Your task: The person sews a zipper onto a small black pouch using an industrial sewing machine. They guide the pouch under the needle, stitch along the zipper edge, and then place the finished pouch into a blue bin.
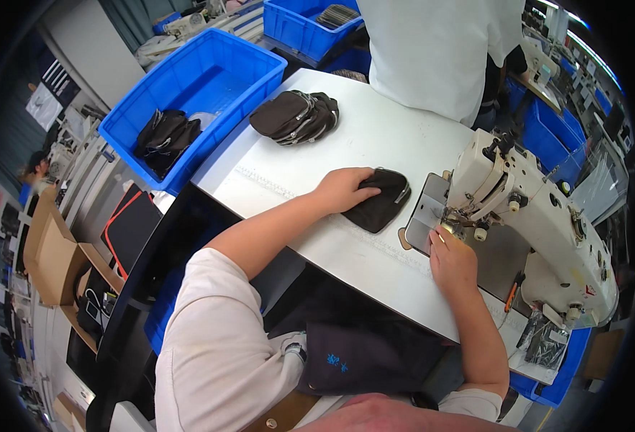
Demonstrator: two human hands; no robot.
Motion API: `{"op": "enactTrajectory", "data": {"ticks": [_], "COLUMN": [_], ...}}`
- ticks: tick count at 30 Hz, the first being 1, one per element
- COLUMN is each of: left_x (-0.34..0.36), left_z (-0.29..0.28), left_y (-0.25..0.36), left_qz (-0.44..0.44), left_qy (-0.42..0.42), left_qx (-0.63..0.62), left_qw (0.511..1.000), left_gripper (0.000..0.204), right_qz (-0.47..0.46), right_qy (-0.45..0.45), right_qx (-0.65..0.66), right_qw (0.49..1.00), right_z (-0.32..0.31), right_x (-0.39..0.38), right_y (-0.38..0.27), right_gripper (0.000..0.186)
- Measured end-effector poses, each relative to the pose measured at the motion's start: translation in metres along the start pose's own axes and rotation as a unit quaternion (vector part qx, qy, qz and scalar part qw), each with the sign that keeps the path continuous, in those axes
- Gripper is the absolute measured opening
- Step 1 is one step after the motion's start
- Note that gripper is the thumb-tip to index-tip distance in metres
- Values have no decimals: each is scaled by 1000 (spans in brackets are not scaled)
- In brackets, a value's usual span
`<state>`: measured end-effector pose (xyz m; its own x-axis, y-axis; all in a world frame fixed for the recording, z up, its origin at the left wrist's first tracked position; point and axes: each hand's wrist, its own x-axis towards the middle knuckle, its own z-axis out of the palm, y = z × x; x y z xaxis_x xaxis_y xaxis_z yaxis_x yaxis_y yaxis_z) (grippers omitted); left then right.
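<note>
My left hand (345, 189) holds the upper left edge of a dark brown fabric pouch (381, 205), its thumb on top. The pouch lies flat on the white table, with a zipper along its right side. My right hand (452, 261) is beside the needle area of a white sewing machine (540, 209), just right of the metal plate (427, 212). Its thumb and index finger are pinched together near a small brass-coloured part; what they hold, if anything, I cannot make out. A stack of similar dark pouches (288, 119) with zippers sits farther back on the table.
A large blue bin (224, 68) with dark pouches in it stands at the left edge of the table. An orange-handled tool (513, 291) lies by the machine's base. Small plastic packets (546, 344) rest at the lower right. A person in white (440, 57) stands beyond the table.
</note>
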<state>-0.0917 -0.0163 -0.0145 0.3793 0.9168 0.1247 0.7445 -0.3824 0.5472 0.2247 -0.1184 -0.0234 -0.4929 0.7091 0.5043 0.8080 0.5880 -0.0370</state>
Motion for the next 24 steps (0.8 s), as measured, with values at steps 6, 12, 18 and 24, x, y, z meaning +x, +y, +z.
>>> {"op": "enactTrajectory", "data": {"ticks": [6, 12, 18, 24], "left_x": [-35, -78, -46, 13], "left_z": [-118, -228, -156, -115], "left_y": [-105, -191, -185, -174], "left_qz": [-124, -200, -293, -421], "left_qy": [312, 534, 378, 328], "left_qx": [-215, -494, -367, -312], "left_qw": [917, 656, 798, 786], "left_gripper": [42, 88, 85, 81], "right_qz": [12, 3, -10, -10], "right_qy": [5, 36, 44, -51], "right_qx": [-6, -2, -17, -66], "right_qw": [1000, 999, 999, 996], "right_z": [0, 12, 5, 5], "right_x": [-1, -4, -7, -9], "right_y": [-1, 2, 1, 3], "right_gripper": [21, 25, 26, 33]}}
